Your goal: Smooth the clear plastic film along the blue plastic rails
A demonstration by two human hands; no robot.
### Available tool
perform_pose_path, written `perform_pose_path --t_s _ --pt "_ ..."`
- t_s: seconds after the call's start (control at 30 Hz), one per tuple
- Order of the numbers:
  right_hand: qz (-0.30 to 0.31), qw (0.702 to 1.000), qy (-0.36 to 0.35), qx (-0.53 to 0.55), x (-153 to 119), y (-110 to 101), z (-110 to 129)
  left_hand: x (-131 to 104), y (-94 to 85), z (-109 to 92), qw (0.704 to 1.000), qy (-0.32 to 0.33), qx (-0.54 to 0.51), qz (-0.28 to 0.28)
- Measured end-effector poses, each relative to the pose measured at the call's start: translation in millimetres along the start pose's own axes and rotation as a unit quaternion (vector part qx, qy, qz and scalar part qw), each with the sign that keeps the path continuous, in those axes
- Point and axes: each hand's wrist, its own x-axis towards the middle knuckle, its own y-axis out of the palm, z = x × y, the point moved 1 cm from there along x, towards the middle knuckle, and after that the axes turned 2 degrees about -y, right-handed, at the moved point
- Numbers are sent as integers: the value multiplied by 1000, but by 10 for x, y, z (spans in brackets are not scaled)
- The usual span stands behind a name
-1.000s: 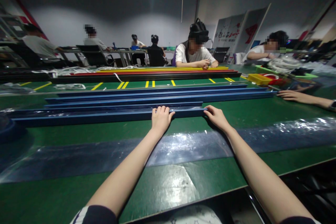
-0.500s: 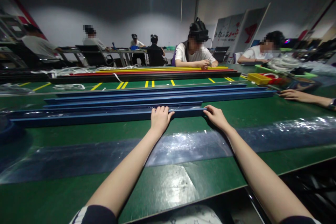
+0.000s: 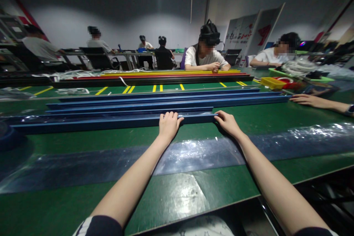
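A long blue channel strip lies across the green table, nearest to me of several blue strips. My left hand is curled over its near wall, fingertips inside the channel and thumb to the right. At the strip's right end, my right hand pinches the corner between thumb and fingers. Clear plastic film lies flat on the table beneath my forearms. Behind the held strip, more blue strips lie parallel to it.
Another person's hand rests at the right end of the rear blue strips. Black, red and yellow strips lie farther back. A yellow bin stands at the right. A person in a headset sits across the table.
The other person's hand at the right has shifted slightly left, onto the end of the rear strips. My own hands have not visibly moved.
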Motion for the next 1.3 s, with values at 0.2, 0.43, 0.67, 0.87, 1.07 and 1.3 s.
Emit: perform_pose_path --t_s 0.2,0.43,0.67,0.87,1.07,1.3 --pt "2 1000 -3 -3 -6 -1 9 -2 -1 1 1000 0 4 -2" --pt "2 1000 -1 1 -10 -3 13 -1 -5 -6 1000 -2 5 7" --pt "13 1000 -4 -2 -19 7 22 -7 -26 -9 1000 -5 -1 4" --pt "-41 994 -90 -43 -5 -15 101 -12 -36 -12 1000 -10 5 6" --pt "-43 991 -121 -45 49 117 448 -7 -33 -10 1000 -15 0 10" --pt "55 984 -161 -57 120 506 754 -9 -15 7 1000 -16 -14 4"
